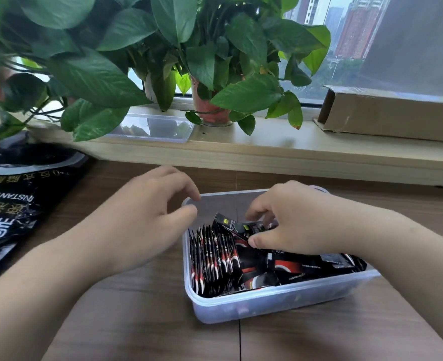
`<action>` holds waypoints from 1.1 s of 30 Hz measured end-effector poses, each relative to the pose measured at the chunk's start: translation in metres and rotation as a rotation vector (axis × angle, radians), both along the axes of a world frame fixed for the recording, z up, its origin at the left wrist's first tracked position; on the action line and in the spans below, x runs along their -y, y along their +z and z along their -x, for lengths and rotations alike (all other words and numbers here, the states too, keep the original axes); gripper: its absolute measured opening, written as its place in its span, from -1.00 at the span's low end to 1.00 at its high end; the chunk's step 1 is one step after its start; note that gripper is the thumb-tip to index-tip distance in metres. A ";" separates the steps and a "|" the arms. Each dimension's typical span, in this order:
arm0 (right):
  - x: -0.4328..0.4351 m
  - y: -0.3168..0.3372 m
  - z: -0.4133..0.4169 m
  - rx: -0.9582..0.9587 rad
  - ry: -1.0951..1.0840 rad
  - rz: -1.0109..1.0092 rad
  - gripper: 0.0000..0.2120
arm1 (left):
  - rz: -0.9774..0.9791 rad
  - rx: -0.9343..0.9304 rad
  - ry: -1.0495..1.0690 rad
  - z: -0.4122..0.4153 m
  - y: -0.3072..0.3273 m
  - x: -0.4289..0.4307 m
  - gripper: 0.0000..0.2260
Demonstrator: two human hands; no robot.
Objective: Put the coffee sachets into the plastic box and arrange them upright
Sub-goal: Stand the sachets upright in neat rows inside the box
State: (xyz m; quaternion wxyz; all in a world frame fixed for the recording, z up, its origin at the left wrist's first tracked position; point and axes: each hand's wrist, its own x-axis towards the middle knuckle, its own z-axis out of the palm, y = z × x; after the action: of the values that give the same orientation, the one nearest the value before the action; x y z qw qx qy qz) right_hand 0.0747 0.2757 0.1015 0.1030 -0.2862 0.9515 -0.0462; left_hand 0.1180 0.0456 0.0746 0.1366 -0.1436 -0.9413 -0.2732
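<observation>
A clear plastic box (pixel 267 300) stands on the wooden table in front of me. Several black-and-red coffee sachets (pixel 212 259) stand upright in a row along its left side; others lie flat in a heap (pixel 301 267) on the right. My right hand (pixel 290 222) reaches into the box and pinches a couple of sachets (pixel 237 226) between thumb and fingers, lifted above the heap. My left hand (pixel 147 214) hovers at the box's left rim, fingers loosely curled, holding nothing.
A large black coffee bag (pixel 14 204) lies open on the table at the left. The box's clear lid (pixel 152 127), potted plants (pixel 210 110) and a long cardboard box (pixel 392 113) sit on the windowsill behind.
</observation>
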 end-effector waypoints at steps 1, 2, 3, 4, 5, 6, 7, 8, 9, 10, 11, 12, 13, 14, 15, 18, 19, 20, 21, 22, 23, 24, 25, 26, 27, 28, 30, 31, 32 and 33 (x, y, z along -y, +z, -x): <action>0.002 -0.002 -0.002 -0.007 0.016 -0.044 -0.59 | 0.031 0.038 0.020 0.000 -0.004 -0.002 -0.78; 0.004 -0.004 -0.004 -0.025 0.036 -0.083 -0.58 | 0.041 0.080 0.029 0.000 -0.006 -0.005 -0.78; 0.007 -0.008 -0.005 -0.056 0.057 -0.117 -0.60 | 0.036 0.116 0.035 -0.001 -0.007 -0.007 -0.78; 0.010 -0.013 -0.005 -0.094 0.077 -0.147 -0.63 | 0.032 0.135 0.044 -0.001 -0.007 -0.009 -0.78; 0.013 -0.017 -0.005 -0.133 0.092 -0.176 -0.66 | 0.036 0.145 0.054 -0.002 -0.007 -0.010 -0.78; 0.017 -0.020 -0.004 -0.169 0.103 -0.196 -0.71 | 0.045 0.152 0.064 -0.002 -0.006 -0.010 -0.77; 0.019 -0.023 -0.002 -0.201 0.113 -0.203 -0.76 | 0.055 0.158 0.072 -0.003 -0.005 -0.010 -0.77; 0.021 -0.025 0.000 -0.223 0.121 -0.194 -0.78 | 0.064 0.161 0.079 -0.002 -0.005 -0.010 -0.78; 0.020 -0.026 0.001 -0.240 0.128 -0.172 -0.75 | 0.071 0.164 0.085 -0.002 -0.004 -0.008 -0.78; 0.019 -0.026 0.002 -0.257 0.132 -0.140 -0.71 | 0.073 0.168 0.091 -0.002 -0.005 -0.007 -0.79; 0.018 -0.024 0.002 -0.267 0.130 -0.100 -0.66 | 0.071 0.170 0.097 -0.002 -0.005 -0.005 -0.79; 0.017 -0.021 0.001 -0.268 0.118 -0.045 -0.63 | 0.069 0.171 0.102 -0.002 -0.005 -0.002 -0.79; 0.016 -0.017 -0.001 -0.261 0.097 0.021 -0.62 | 0.068 0.171 0.107 -0.002 -0.005 -0.001 -0.79; 0.015 -0.014 -0.003 -0.249 0.068 0.099 -0.64 | 0.064 0.169 0.112 -0.002 -0.005 0.000 -0.79; 0.014 -0.012 -0.006 -0.231 0.032 0.186 -0.66 | 0.060 0.167 0.113 -0.002 -0.004 0.001 -0.80; 0.010 -0.008 -0.012 -0.198 -0.087 0.493 -0.84 | 0.063 0.161 0.104 0.000 -0.001 0.002 -0.80; 0.009 -0.006 -0.013 -0.193 -0.145 0.599 -0.89 | 0.079 0.160 0.101 0.001 -0.001 0.002 -0.79; 0.008 -0.004 -0.015 -0.182 -0.207 0.712 -0.93 | 0.095 0.150 0.097 0.002 0.000 0.001 -0.78; 0.006 -0.001 -0.016 -0.160 -0.264 0.825 -0.93 | 0.103 0.128 0.093 0.003 0.001 0.000 -0.78; 0.003 0.001 -0.019 -0.130 -0.314 0.932 -0.91 | 0.098 0.093 0.092 0.004 0.003 -0.002 -0.79; 0.000 0.003 -0.020 -0.095 -0.359 1.030 -0.90 | 0.077 0.053 0.091 0.003 0.005 -0.005 -0.80; -0.003 0.005 -0.023 -0.055 -0.400 1.117 -0.90 | 0.034 0.015 0.090 0.003 0.008 -0.008 -0.81; -0.005 0.007 -0.025 -0.008 -0.433 1.188 -0.90 | -0.026 -0.017 0.083 0.002 0.011 -0.013 -0.82; -0.006 0.007 -0.028 0.041 -0.458 1.235 -0.90 | -0.093 -0.037 0.067 0.000 0.015 -0.018 -0.82; -0.006 0.005 -0.030 0.080 -0.477 1.247 -0.90 | -0.156 -0.045 0.047 -0.002 0.017 -0.024 -0.83; -0.006 0.002 -0.032 0.105 -0.490 1.229 -0.89 | -0.203 -0.041 0.024 -0.004 0.019 -0.029 -0.84; 0.001 -0.005 -0.038 0.125 -0.483 1.172 -0.87 | -0.229 0.004 -0.018 -0.008 0.018 -0.037 -0.80; 0.004 -0.009 -0.041 0.136 -0.467 1.156 -0.84 | -0.224 0.040 -0.047 -0.010 0.015 -0.039 -0.75; 0.007 -0.013 -0.043 0.149 -0.451 1.156 -0.82 | -0.213 0.075 -0.073 -0.012 0.011 -0.041 -0.70; 0.009 -0.016 -0.044 0.159 -0.440 1.164 -0.80 | -0.204 0.109 -0.093 -0.012 0.007 -0.043 -0.67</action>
State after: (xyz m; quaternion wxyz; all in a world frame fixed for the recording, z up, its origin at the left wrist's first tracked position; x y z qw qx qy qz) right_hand 0.1189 0.2663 0.0850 -0.0113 -0.0886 0.7965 -0.5980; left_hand 0.1301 0.0888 0.0813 0.0863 -0.1573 -0.9070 -0.3810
